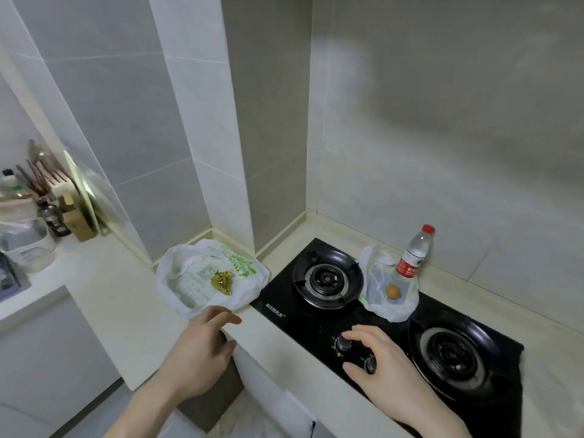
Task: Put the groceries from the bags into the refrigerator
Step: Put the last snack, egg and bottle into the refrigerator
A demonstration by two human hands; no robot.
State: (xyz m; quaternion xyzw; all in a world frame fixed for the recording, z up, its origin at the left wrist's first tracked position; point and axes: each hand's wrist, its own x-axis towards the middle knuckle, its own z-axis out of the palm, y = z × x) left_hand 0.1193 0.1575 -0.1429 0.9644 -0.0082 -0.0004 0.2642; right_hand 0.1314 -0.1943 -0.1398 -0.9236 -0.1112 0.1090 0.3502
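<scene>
Both hands were empty, fingers loosely spread. My left hand (202, 346) hovered at the surface (132, 298) edge, just short of the larger white bag (189, 279), which lay open with a gold foil packet (222, 282) inside. My right hand (376, 358) hung over the knobs (343, 342) of the black stove (284, 298); contact could not be judged. The smaller bag (392, 308) sat between the burners, holding one brown egg (392, 291). A red-capped water bottle (414, 252) stood at its far edge.
</scene>
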